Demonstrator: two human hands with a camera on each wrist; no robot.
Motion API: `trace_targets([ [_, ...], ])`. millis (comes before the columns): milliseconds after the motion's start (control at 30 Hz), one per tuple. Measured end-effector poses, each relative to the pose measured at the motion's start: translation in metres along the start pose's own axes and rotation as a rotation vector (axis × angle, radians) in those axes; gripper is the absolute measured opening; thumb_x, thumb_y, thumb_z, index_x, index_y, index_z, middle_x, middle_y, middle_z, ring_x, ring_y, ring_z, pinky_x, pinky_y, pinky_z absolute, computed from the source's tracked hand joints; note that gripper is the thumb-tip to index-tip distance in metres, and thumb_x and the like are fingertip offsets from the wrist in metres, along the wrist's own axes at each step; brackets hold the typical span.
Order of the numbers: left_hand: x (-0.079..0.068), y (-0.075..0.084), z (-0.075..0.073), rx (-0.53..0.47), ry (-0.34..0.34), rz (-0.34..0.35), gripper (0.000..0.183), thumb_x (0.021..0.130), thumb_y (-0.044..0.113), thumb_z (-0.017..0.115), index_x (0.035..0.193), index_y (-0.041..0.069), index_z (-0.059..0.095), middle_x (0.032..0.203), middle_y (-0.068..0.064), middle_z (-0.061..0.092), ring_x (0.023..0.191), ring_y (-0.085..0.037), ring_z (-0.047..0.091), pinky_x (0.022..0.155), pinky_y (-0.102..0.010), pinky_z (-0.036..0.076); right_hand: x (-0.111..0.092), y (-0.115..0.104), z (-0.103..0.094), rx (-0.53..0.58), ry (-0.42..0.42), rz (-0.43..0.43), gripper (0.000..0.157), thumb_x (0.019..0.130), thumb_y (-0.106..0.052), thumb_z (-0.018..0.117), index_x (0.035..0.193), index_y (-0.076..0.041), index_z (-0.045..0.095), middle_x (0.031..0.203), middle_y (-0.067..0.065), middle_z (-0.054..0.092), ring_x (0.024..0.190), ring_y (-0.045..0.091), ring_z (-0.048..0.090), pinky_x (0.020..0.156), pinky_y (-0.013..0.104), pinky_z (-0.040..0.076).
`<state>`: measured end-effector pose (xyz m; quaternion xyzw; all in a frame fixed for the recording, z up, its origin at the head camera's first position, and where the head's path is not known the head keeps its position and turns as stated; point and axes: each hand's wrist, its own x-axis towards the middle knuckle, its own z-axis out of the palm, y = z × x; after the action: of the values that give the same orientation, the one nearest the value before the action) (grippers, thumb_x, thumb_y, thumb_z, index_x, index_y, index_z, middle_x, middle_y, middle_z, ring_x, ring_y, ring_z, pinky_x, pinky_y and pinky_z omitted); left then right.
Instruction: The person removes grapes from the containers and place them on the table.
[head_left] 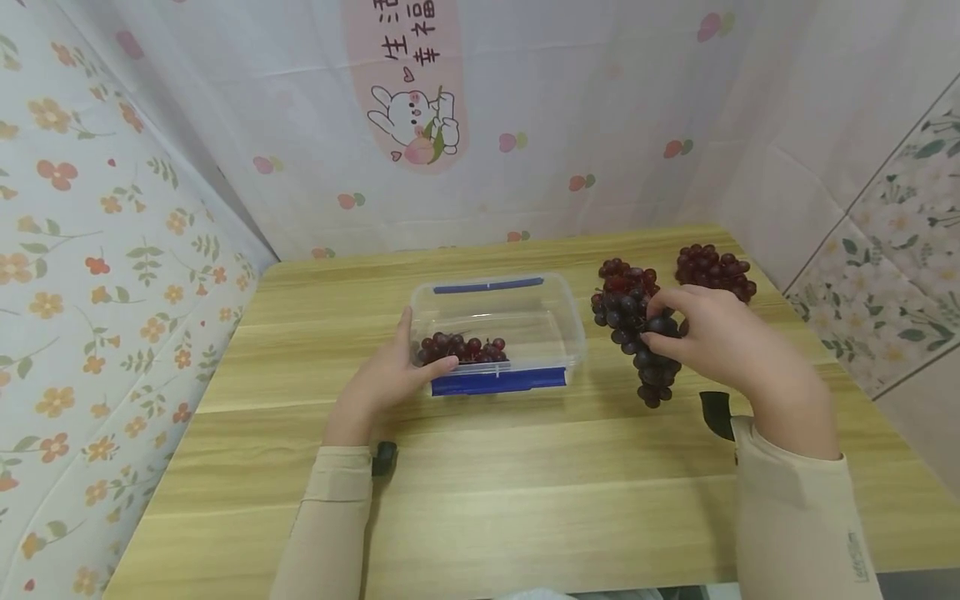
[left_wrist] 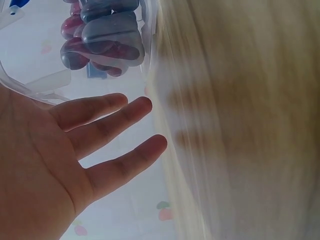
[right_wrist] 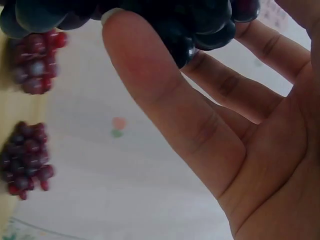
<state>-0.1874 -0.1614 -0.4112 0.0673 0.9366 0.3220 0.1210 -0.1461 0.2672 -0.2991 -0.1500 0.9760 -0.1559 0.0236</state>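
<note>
In the head view, a bunch of dark grapes (head_left: 656,367) hangs from my right hand (head_left: 708,337), its thumb and fingers pinching the upper part. The right wrist view shows my thumb (right_wrist: 150,70) pressed against the dark berries. My left hand (head_left: 382,379) rests at the left front corner of a clear plastic container (head_left: 525,325) with blue clips, thumb along the front rim. Three fingers (left_wrist: 110,125) of that hand stretch out straight in the left wrist view. Inside the container, at its front left, lies a bunch of red-purple grapes (head_left: 461,348).
Behind the held bunch, a reddish bunch (head_left: 626,273) lies on the wooden table (head_left: 480,492), partly hidden. Another dark red bunch (head_left: 712,268) is at the table's far right corner. A printed curtain (head_left: 585,108) hangs along the back edge, with floral walls at both sides.
</note>
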Motion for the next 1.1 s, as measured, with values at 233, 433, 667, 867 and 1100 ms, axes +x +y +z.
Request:
trace_targets([
  [233, 0.001, 0.001, 0.000, 0.002, -0.007, -0.003, 0.140, 0.080, 0.093, 0.060, 0.170, 0.023, -0.020, 0.169, -0.028, 0.037, 0.143, -0.045, 0.056, 0.119, -0.063, 0.044, -0.011, 0.020, 0.023, 0.050, -0.022, 0.040, 0.025, 0.099, -0.027, 0.077, 0.112, -0.010, 0.065, 0.115, 0.017, 0.071, 0.083, 0.023, 0.063, 0.070, 0.039, 0.051],
  [433, 0.001, 0.003, 0.000, -0.013, -0.013, -0.010, 0.140, 0.080, 0.092, 0.061, 0.169, 0.023, -0.021, 0.170, -0.028, 0.035, 0.146, -0.046, 0.053, 0.121, -0.063, 0.041, -0.018, 0.029, 0.035, 0.056, -0.030, 0.046, 0.024, 0.095, -0.024, 0.080, 0.106, -0.011, 0.063, 0.114, 0.018, 0.068, 0.081, 0.023, 0.055, 0.071, 0.039, 0.047],
  [667, 0.000, 0.004, -0.001, -0.020, -0.011, -0.012, 0.141, 0.080, 0.091, 0.063, 0.170, 0.022, -0.020, 0.170, -0.028, 0.034, 0.148, -0.046, 0.051, 0.122, -0.063, 0.040, -0.020, 0.037, 0.040, 0.024, -0.067, 0.082, 0.028, 0.096, -0.025, 0.078, 0.109, -0.006, 0.064, 0.115, 0.024, 0.069, 0.095, 0.036, 0.062, 0.079, 0.052, 0.051],
  [867, 0.000, 0.003, -0.001, -0.029, -0.015, -0.010, 0.140, 0.081, 0.090, 0.064, 0.169, 0.023, -0.021, 0.172, -0.027, 0.030, 0.151, -0.046, 0.047, 0.124, -0.064, 0.038, -0.019, 0.041, 0.043, 0.008, -0.132, 0.121, 0.040, 0.100, -0.029, 0.074, 0.123, 0.002, 0.064, 0.122, 0.030, 0.069, 0.101, 0.042, 0.066, 0.084, 0.059, 0.054],
  [1100, 0.000, 0.003, -0.001, -0.025, -0.018, -0.010, 0.138, 0.082, 0.089, 0.064, 0.169, 0.024, -0.022, 0.172, -0.027, 0.030, 0.151, -0.046, 0.047, 0.123, -0.064, 0.039, -0.017, 0.044, 0.051, 0.022, -0.212, 0.164, 0.063, 0.107, -0.041, 0.063, 0.147, 0.007, 0.055, 0.144, 0.038, 0.058, 0.133, 0.061, 0.053, 0.106, 0.074, 0.045],
])
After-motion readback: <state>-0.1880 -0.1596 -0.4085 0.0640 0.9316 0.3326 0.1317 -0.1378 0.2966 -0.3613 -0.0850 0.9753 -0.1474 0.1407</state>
